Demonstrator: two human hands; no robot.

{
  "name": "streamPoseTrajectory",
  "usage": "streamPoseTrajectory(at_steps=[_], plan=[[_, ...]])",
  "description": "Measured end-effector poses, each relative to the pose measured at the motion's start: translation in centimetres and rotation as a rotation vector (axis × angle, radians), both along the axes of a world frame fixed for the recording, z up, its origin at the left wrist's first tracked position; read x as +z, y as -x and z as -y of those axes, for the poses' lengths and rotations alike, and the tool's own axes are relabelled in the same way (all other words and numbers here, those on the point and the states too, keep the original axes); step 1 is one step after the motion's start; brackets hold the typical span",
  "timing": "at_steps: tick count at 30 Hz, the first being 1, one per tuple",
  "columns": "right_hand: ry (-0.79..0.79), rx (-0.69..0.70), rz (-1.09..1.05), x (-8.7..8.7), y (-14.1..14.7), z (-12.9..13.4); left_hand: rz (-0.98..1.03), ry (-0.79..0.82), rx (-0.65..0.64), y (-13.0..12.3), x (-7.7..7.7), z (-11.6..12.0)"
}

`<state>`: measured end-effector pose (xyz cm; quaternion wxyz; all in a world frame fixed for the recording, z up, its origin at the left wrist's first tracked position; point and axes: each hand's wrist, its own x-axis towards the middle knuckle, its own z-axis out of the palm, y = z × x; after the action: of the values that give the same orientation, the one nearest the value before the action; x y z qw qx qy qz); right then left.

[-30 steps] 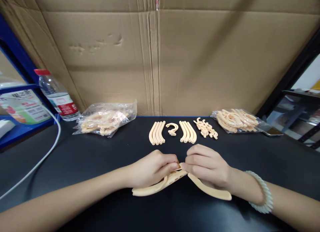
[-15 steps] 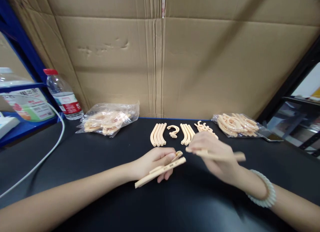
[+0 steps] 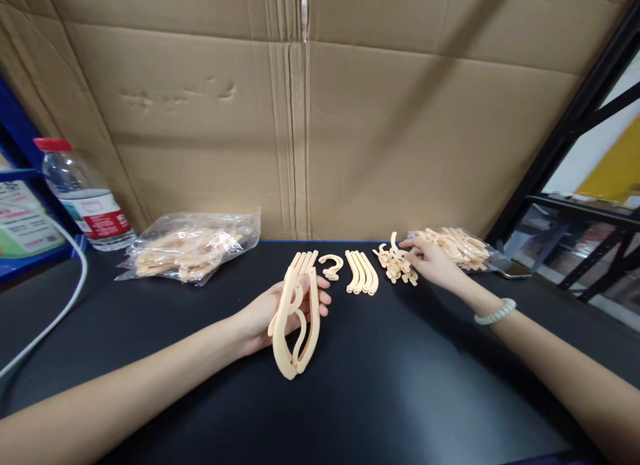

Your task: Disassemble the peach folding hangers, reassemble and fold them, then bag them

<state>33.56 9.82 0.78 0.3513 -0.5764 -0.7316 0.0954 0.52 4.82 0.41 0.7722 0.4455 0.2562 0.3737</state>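
Observation:
Upright in my left hand [image 3: 265,321] is a cream plastic folding hanger [image 3: 283,338], its two curved arms meeting at the bottom. A curved hook piece lies between the arms. My fingers are closed around it from behind, and some of them are hidden. At the right, my right hand [image 3: 434,260] reaches to a pile of small curved connector pieces [image 3: 399,265]. Its fingers are stretched out at the pile's edge, beside a piece that stands up. No piece shows clearly in its grip.
Two groups of curved hanger arms [image 3: 362,273] flank a loose hook [image 3: 331,266]. Bags of parts lie at left [image 3: 187,248] and right [image 3: 457,246]. A water bottle [image 3: 90,198] stands by a blue shelf. Cardboard [image 3: 210,118] walls the back; a white cable [image 3: 65,318] crosses the left.
The hanger arm from my right hand is now with the parts in my left hand, which has turned them upright. My right hand has moved away to the small connector pile.

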Motion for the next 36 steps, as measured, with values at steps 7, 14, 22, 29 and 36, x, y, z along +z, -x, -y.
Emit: streamPoseTrajectory(at_steps=[7,14,22,29,36], plan=[[-0.173,-0.010,0.079,-0.5,0.7,0.3,-0.034,0.035,0.041,0.0,-0.1,0.0],[-0.397,0.638,0.273,0.9,9.7,8.1,-0.074,0.030,0.069,-0.5,0.5,0.5],[-0.550,0.690,0.497,-0.6,12.3,10.7,-0.122,0.008,0.177,-1.1,0.7,1.3],[-0.528,0.602,0.529,-0.9,11.9,10.5,-0.302,-0.330,0.177,-1.6,0.3,2.8],[-0.573,0.460,0.605,-1.2,12.0,10.7,-0.454,-0.465,0.181,-1.7,0.4,3.1]])
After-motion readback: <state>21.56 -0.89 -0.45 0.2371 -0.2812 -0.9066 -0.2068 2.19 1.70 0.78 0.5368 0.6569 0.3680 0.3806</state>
